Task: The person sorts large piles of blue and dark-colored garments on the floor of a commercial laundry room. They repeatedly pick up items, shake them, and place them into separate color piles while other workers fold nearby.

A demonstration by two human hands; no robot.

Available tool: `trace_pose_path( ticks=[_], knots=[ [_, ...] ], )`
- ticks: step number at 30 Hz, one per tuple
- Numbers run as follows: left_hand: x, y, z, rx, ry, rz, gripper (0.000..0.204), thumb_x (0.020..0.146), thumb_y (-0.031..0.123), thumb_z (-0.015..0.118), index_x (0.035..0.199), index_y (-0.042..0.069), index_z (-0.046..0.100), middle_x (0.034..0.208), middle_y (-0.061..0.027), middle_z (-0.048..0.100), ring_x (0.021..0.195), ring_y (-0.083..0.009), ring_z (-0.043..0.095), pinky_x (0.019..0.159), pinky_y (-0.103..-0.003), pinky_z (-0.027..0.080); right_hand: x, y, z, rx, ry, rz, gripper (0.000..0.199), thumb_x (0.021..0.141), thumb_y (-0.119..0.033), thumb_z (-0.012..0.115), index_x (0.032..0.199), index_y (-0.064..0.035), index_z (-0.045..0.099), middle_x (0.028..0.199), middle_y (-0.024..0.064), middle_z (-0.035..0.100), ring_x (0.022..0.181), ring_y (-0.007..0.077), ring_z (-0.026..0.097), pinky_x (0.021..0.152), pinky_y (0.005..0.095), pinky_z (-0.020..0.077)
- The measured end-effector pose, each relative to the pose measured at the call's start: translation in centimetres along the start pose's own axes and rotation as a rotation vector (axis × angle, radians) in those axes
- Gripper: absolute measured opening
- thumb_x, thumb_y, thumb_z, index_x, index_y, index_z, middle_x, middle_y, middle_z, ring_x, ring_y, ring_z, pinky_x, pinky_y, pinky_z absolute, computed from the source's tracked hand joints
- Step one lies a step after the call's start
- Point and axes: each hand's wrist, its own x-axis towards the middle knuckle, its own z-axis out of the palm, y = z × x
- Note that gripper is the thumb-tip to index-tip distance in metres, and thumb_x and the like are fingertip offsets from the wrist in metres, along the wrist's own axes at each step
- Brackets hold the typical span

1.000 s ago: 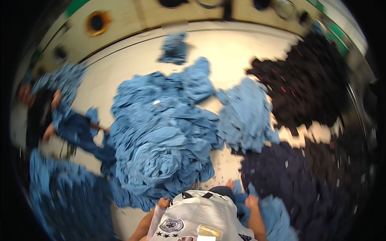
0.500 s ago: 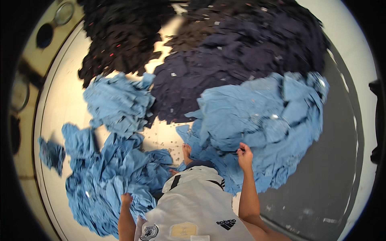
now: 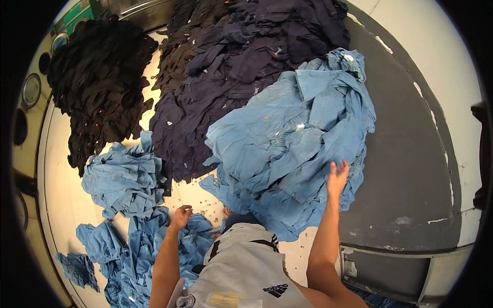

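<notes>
Over the right edge of a big heap of light blue denim garments (image 3: 277, 149), my right hand (image 3: 337, 178) is held with its fingers spread and nothing in it. Whether it touches the cloth I cannot tell. My left hand (image 3: 180, 217) hangs loosely bent and empty above the near left, beside a lower pile of blue garments (image 3: 141, 251). A smaller stack of light blue garments (image 3: 123, 179) lies farther off on the left.
Behind the blue heap rises a mound of dark navy garments (image 3: 231, 92). A black garment pile (image 3: 102, 77) stands at the far left, near round machine doors (image 3: 32, 90). A dark grey panel (image 3: 405, 169) runs along the right. One blue piece (image 3: 78, 271) lies apart at the left.
The view has turned, so the piles sit farther left. My left hand has risen away from the near-left pile. My right hand has moved right and its fingers have spread.
</notes>
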Motion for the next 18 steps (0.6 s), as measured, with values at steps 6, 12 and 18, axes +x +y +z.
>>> trace_pose_path(
  ticks=[6, 12, 18],
  knots=[
    [-5.8, -4.1, -2.2, 0.084, 0.105, -0.115, 0.030, 0.092, 0.024, 0.054, 0.087, -0.004, 0.064, 0.064, -0.0087, 0.062, 0.057, -0.0168, 0.059, 0.052, -0.031, 0.045, 7.1, 0.6, 2.7, -0.240, 0.217, 0.300, 0.090, 0.084, -0.042, 0.070, 0.141, 0.0142, 0.029, 0.141, 0.0373, 0.036, 0.130, 0.0477, 0.041, 0.108, 0.0470, 0.0347],
    [-16.8, -14.6, -5.2, 0.617, -0.419, -0.588, 0.023, 0.083, 0.029, 0.059, 0.077, 0.007, 0.066, 0.064, -0.0125, 0.065, 0.054, -0.0255, 0.063, 0.049, -0.040, 0.051, 5.3, -1.2, 2.8, -0.208, 0.143, -0.143, 0.061, 0.086, -0.020, 0.060, 0.129, 0.0194, 0.044, 0.123, 0.0375, 0.055, 0.119, 0.0446, 0.054, 0.103, 0.0427, 0.0404],
    [-12.5, -16.8, -3.6, 1.204, -0.715, 0.199, 0.024, 0.086, 0.030, 0.057, 0.075, 0.009, 0.064, 0.071, -0.0138, 0.065, 0.065, -0.0292, 0.066, 0.059, -0.045, 0.053, -5.4, -6.3, 5.8, 0.140, -0.147, -0.054, 0.055, 0.088, -0.016, 0.058, 0.130, 0.0169, 0.043, 0.116, 0.0329, 0.061, 0.110, 0.0391, 0.061, 0.094, 0.0393, 0.0457]
  ],
)
